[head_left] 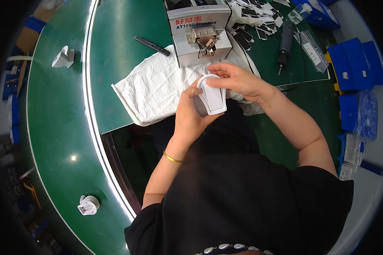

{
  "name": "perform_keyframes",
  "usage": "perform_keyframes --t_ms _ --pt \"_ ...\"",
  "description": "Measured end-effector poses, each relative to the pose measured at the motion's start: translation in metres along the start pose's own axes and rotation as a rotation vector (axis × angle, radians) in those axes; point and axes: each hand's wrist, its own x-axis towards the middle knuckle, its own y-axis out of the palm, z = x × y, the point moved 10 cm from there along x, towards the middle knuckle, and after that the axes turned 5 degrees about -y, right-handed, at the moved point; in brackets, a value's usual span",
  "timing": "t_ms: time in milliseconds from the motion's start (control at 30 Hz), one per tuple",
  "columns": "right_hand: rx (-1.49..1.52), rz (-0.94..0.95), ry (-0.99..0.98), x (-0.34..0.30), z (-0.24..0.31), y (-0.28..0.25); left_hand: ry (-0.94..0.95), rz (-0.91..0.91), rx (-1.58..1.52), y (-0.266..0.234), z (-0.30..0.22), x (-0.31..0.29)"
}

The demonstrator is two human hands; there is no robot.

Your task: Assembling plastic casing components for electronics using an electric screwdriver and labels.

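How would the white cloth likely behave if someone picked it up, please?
The white cloth would probably hang floppy, as it lies in soft creases. It might also catch when lifted, since the silver machine seems to sit partly on it.

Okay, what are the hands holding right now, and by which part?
A white plastic piece. The left hand holds its left side and lower end; the right hand has its thumb at the rounded upper end.

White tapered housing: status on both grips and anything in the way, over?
Left grip holding white tapered housing. Right grip at its upper end, thumb overlapping it. Silver machine just beyond.
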Motion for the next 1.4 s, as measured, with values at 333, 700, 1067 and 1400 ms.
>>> perform_keyframes --t_ms 333,700,1067,1400 --pt "0.035 -0.117 -0.016 -0.001 0.0 0.007 0.07 -0.014 -0.018 0.003 0.002 -0.001" --pt "-0.786 -0.241 -0.802 -0.043 0.062 0.015 0.045 -0.022 0.001 0.0 0.001 0.0" --pt "0.066 -0.016 -0.049 -0.003 0.004 -0.002 0.178 0.01 0.096 0.001 -0.012 0.002" --pt "-0.063 -0.019 -0.027 -0.001 0.01 0.001 0.172 0.004 0.097 0.001 -0.014 0.001"
